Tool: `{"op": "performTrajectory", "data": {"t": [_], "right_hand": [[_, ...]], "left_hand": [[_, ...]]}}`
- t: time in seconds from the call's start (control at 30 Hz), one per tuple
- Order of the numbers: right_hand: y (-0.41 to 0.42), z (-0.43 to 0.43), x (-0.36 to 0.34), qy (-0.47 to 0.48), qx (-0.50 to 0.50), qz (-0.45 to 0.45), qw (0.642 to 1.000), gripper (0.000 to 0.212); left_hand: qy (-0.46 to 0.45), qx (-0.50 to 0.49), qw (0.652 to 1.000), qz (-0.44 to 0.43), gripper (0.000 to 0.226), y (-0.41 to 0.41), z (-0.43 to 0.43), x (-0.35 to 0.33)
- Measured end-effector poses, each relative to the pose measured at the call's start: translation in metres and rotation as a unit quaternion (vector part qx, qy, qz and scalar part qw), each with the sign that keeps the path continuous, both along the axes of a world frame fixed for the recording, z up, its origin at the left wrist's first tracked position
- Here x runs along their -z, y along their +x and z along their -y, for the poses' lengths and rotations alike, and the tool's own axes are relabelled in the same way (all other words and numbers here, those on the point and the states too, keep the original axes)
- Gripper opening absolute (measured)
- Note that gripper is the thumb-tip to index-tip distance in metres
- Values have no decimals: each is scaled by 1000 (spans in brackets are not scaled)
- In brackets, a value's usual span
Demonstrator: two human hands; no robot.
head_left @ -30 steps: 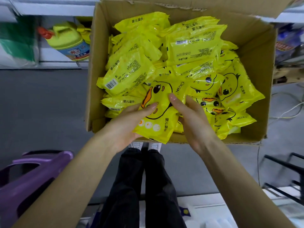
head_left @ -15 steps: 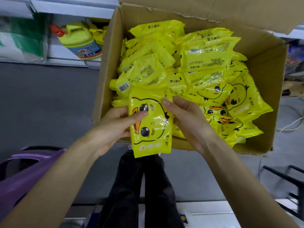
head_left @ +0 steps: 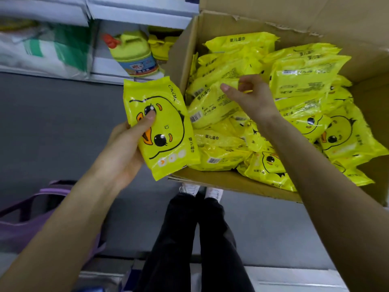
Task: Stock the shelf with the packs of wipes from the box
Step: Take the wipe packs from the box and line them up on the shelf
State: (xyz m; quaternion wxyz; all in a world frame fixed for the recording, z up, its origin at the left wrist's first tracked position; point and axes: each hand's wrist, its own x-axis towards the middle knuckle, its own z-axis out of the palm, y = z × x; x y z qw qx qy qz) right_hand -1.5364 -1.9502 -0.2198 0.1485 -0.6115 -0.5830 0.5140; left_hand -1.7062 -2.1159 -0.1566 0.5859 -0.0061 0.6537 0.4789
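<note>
Pack of wipes (head_left: 162, 127) in left grip (head_left: 126, 148), beside box (head_left: 180, 57).

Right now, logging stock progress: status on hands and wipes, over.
Left hand holds one duck pack, outside the box. Right hand on another pack inside; grip unclear. Nothing blocking.

- Pack of wipes (head_left: 162, 127): glossy yellow plastic film, crinkled at the seams.
- Box (head_left: 231, 180): matt brown corrugated cardboard, torn rough along 1 flap edge.
- Floor (head_left: 52, 127): matt grey, smooth.

Duck pack (head_left: 166, 131) now in left hand (head_left: 126, 148) alone, right hand (head_left: 252, 98) on second pack (head_left: 210, 106)
</note>
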Motion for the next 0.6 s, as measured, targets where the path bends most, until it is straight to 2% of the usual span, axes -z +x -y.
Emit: {"op": "performTrajectory", "data": {"t": [0.07,0.2,0.3,0.5,0.6], "right_hand": [[-2,0,-1,-1,-39,15,999,32],[0,7,-3,42,-57,27,997,30],[7,9,-5,38,-54,4,998,28],[60,9,-19,95,-138,5,986,23],[90,17,-20,34,-99,8,994,19]], "left_hand": [[-6,-3,1000,9,23,-3,6,0],[-15,-6,1000,14,22,-3,15,-1],[-18,-15,1000,13,22,-2,18,-1],[-7,-25,1000,12,31,-4,13,1],[-4,-30,999,19,41,-3,10,2]]}}
